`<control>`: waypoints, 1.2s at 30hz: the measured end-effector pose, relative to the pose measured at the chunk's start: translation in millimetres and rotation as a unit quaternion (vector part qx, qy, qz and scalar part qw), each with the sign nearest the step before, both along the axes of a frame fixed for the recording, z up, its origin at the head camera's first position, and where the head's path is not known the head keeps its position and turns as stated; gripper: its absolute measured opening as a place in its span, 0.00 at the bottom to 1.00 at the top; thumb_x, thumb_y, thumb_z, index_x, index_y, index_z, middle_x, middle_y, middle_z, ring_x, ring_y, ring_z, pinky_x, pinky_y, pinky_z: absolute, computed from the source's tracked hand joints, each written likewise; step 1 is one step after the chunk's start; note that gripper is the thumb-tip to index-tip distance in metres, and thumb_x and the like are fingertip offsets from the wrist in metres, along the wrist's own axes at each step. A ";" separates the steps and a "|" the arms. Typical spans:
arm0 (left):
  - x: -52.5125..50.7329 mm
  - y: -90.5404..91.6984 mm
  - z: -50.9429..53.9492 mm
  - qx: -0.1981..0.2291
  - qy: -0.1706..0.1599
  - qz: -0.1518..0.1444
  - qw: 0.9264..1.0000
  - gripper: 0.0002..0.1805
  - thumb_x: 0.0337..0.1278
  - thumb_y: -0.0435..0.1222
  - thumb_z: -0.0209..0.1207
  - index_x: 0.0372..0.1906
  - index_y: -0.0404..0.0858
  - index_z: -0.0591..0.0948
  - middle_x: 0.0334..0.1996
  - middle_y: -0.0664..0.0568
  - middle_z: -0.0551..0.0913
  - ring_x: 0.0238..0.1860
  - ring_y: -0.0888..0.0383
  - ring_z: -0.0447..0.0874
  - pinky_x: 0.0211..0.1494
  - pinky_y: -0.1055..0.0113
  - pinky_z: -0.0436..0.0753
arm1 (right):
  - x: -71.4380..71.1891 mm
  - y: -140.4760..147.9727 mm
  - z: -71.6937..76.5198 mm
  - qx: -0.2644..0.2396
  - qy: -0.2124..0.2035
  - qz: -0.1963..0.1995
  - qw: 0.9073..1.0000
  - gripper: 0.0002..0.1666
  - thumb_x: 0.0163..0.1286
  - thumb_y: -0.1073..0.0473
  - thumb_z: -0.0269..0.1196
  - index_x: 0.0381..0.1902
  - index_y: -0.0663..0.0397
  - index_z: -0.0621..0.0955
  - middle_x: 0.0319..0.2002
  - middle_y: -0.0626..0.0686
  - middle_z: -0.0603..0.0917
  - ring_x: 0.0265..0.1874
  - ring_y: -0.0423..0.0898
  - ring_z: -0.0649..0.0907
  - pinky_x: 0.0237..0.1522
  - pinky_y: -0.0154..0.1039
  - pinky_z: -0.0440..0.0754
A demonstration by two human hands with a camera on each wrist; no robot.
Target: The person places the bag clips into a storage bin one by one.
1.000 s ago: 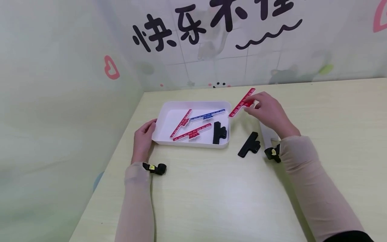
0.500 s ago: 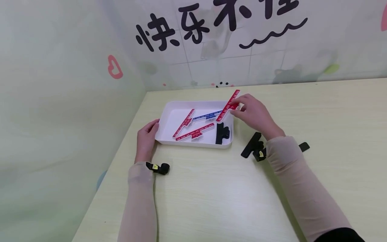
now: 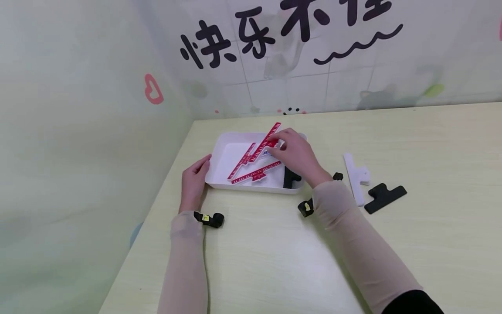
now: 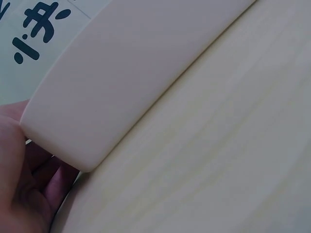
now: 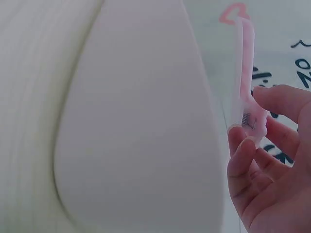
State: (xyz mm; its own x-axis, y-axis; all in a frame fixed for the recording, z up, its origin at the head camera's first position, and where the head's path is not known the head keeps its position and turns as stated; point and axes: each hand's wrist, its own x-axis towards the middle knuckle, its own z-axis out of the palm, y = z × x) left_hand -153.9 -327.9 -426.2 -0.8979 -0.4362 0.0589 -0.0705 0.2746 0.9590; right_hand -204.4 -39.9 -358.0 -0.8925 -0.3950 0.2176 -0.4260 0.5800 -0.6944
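Observation:
In the head view my left hand (image 3: 194, 183) grips the left end of a white tray (image 3: 219, 159); the left wrist view has its thumb at the rim and fingers under the tray's end (image 4: 97, 111). Over the tray, my right hand (image 3: 296, 155) pinches a red ruler-marked clip (image 3: 260, 147) by its handle. Its spring shows in the right wrist view on the pale pink clip (image 5: 247, 58). Inside the tray lie two more red clips, one at left (image 3: 240, 163) and one in front (image 3: 256, 173). A black clip (image 3: 289, 179) and a mostly covered blue clip are there too.
Right of the tray, a white clip (image 3: 354, 179) and a black clip (image 3: 385, 198) lie on the table (image 3: 259, 253). Another black piece (image 3: 338, 176) peeks out behind the right sleeve. A printed cloth (image 3: 270, 87) hangs along the back and left.
My right hand has carried the red clip leftward from beside the tray to above it. That uncovers the white and black clips on the right. My left hand keeps its grip on the tray.

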 end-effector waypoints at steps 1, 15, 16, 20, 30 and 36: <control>-0.3 -0.1 -0.1 -0.001 -0.001 0.000 1.000 0.17 0.51 0.54 0.55 0.48 0.61 0.78 0.53 0.67 0.73 0.58 0.67 0.64 0.58 0.68 0.67 | 1.1 -4.5 -0.5 -0.006 0.001 0.004 1.000 0.21 0.60 0.47 0.60 0.50 0.46 0.77 0.50 0.47 0.71 0.37 0.42 0.74 0.38 0.36 0.75; 0.0 3.9 0.4 -0.019 0.009 0.002 1.000 0.16 0.53 0.54 0.54 0.48 0.61 0.78 0.51 0.67 0.75 0.57 0.67 0.65 0.58 0.68 0.67 | 4.8 -57.7 -2.3 -0.038 -0.008 0.014 0.999 0.22 0.60 0.45 0.60 0.51 0.43 0.77 0.53 0.45 0.71 0.40 0.40 0.73 0.44 0.36 0.73; 0.2 3.9 0.4 -0.019 0.010 0.000 1.000 0.16 0.53 0.53 0.54 0.48 0.60 0.78 0.51 0.67 0.75 0.57 0.67 0.65 0.58 0.68 0.67 | 4.6 -61.6 -3.7 -0.035 -0.009 0.013 0.999 0.23 0.60 0.45 0.60 0.52 0.43 0.77 0.53 0.45 0.71 0.41 0.40 0.73 0.45 0.37 0.73; 1.2 3.4 0.9 -0.024 0.014 0.001 1.000 0.16 0.54 0.53 0.54 0.48 0.59 0.78 0.51 0.67 0.75 0.57 0.68 0.66 0.58 0.69 0.68 | 4.8 -75.6 -10.7 -0.027 -0.023 0.010 0.999 0.23 0.60 0.45 0.60 0.53 0.42 0.76 0.54 0.46 0.71 0.42 0.41 0.73 0.45 0.37 0.72; 1.3 5.0 0.6 -0.027 0.016 0.008 0.999 0.16 0.54 0.54 0.54 0.48 0.58 0.79 0.50 0.67 0.76 0.56 0.68 0.67 0.57 0.70 0.68 | 2.6 -95.6 -28.1 0.009 -0.019 0.026 0.999 0.22 0.60 0.48 0.61 0.52 0.44 0.77 0.53 0.48 0.73 0.50 0.45 0.72 0.55 0.41 0.68; 1.3 5.3 1.6 -0.024 0.003 0.006 1.000 0.17 0.50 0.55 0.56 0.47 0.60 0.79 0.50 0.67 0.75 0.55 0.69 0.67 0.56 0.70 0.69 | -0.2 -98.3 -31.3 0.014 -0.008 0.036 0.999 0.20 0.60 0.50 0.61 0.50 0.46 0.78 0.52 0.48 0.74 0.50 0.45 0.73 0.55 0.40 0.68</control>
State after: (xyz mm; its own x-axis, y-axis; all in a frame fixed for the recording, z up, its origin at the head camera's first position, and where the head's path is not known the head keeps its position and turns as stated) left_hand -152.6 -322.6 -424.6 -0.8927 -0.4428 0.0841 -0.0689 0.3186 0.9454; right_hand -204.6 -138.2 -389.3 -0.8652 -0.4636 0.1912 -0.4559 0.5685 -0.6848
